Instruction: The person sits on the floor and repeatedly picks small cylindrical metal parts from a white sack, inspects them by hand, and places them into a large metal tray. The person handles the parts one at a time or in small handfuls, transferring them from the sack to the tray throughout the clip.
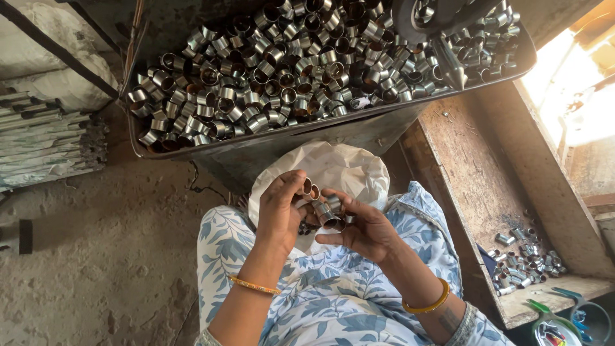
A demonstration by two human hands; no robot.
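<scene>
the left hand is curled nearly closed, its fingertips pinching a pair of short metal rings held side by side with their open ends toward the camera. the right hand is cupped and half closed just beside it, thumb and fingers wrapped about a small cluster of sleeves, the same shiny tube pieces. the two hands nearly touch, and the pieces in one sit just beside the pieces in the other; whether they actually meet cannot be told. each wrist carries an orange bangle.

directly under the hands lies a white sack, open and crumpled on the person's lap, over a blue and white leaf-print garment. a few dark pieces show in the gap below the hands, too small to make out.

beyond the sack, past the knees, stands a large dark metal tray heaped with hundreds of the same metal rings, some bright, some rusty brown inside. a black machine part with a pointed metal tip hangs over the tray's right end.

to the person's right is a worn wooden trough, with a small pile of finished rings at its near end. near that corner sits a small container of coloured bits. to the left, on the dusty concrete floor, lies a stack of long grey tubes.
</scene>
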